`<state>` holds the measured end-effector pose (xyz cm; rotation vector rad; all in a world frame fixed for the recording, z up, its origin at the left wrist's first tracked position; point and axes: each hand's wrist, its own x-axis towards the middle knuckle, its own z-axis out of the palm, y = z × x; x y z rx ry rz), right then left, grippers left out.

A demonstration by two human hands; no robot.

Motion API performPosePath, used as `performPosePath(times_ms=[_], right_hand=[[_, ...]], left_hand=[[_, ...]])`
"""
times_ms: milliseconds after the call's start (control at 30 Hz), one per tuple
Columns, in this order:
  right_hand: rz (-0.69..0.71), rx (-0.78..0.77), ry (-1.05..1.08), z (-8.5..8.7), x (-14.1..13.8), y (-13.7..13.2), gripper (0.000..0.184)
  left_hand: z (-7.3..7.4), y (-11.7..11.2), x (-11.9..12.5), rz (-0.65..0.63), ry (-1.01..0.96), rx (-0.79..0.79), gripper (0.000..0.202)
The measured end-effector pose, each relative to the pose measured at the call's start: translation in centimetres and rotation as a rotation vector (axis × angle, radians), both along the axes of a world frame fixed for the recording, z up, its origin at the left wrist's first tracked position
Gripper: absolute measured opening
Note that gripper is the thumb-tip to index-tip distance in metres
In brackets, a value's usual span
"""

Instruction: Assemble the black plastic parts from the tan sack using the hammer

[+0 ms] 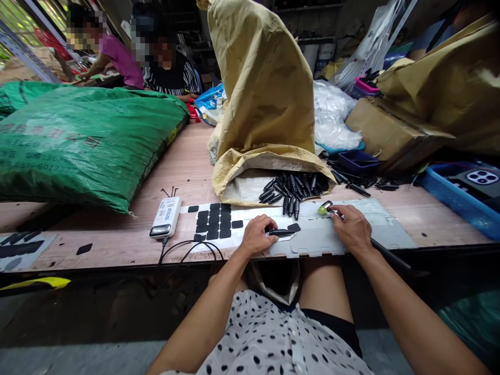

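My left hand [257, 234] is closed around a slim black tapered piece [282, 232], held low over a white board [312, 238] at the table's front edge. A black rounded patch [294, 227] lies just beyond its tip. In my right hand [352, 225] is a hammer-like tool [324, 209] with a yellow-green end; its dark handle runs back under my wrist. Straight ahead, many similar black pieces [295, 185] spill from the mouth of a tan sack [269, 104]. Several black patches [214, 221] stick in rows on a white sheet left of my left hand.
A white power bank [166, 217] with a black cable stands left. Beyond it bulges a green sack [86, 143]. To the right are a blue tray [461, 192], a cardboard box [394, 130] and scattered black pieces [357, 188]. Two people [121, 60] sit across the table.
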<state>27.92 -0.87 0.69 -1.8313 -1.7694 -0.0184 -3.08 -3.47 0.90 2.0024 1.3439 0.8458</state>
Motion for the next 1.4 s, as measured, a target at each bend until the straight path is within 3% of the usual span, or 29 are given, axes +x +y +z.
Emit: performPosePath(times_ms=[233,433,500,600,700,833,967,1067,1200,1300,1400], right_hand=[[-0.008,0.029,-0.023,-1.6,-0.9,0.7,0.025],[-0.003,0.134,-0.105,0.1,-2.0,-0.5,0.028],[0.105,0.17,-0.068,1.2,-3.6,-1.4,0.028],[0.456,0.064,-0.039,2.2,-7.0,-3.0,0.026],[0.587,-0.036,-0.09,2.0,-9.9,-4.3,0.028],[0.482,-0.026,-0.009,1.4,-11.7,-5.0,0.018],[0.426,-0.001,0.213,1.6,-12.7,-5.8,0.016],[0.416,-0.058,0.414,2.2,-13.7,-6.5,0.02],[0.412,-0.196,0.604,3.4,-14.3,-7.0,0.02],[0.474,-0.291,0.621,4.6,-13.6,-7.0,0.022],[0.515,-0.315,0.562,5.8,-12.5,-6.6,0.02]], left_hand=[[0.0,0.0,0.0,-0.001,0.025,-0.009,0.018],[-0.3,0.1,0.0,-0.004,-0.009,-0.01,0.017],[-0.3,0.1,-0.1,-0.01,-0.025,-0.013,0.016],[-0.2,0.1,-0.2,-0.018,-0.06,-0.019,0.015],[-0.3,0.1,-0.4,-0.035,-0.123,-0.022,0.015],[0.0,-0.2,-0.5,0.007,-0.274,-0.093,0.02],[1.4,-1.1,0.2,0.11,-0.447,-0.155,0.039],[2.6,-2.0,1.2,0.129,-0.541,-0.233,0.045],[2.9,-3.1,2.2,0.17,-0.747,-0.428,0.042],[3.0,-3.9,2.2,0.127,-0.698,-0.436,0.035],[3.7,-4.6,1.9,0.13,-0.488,-0.303,0.023]])
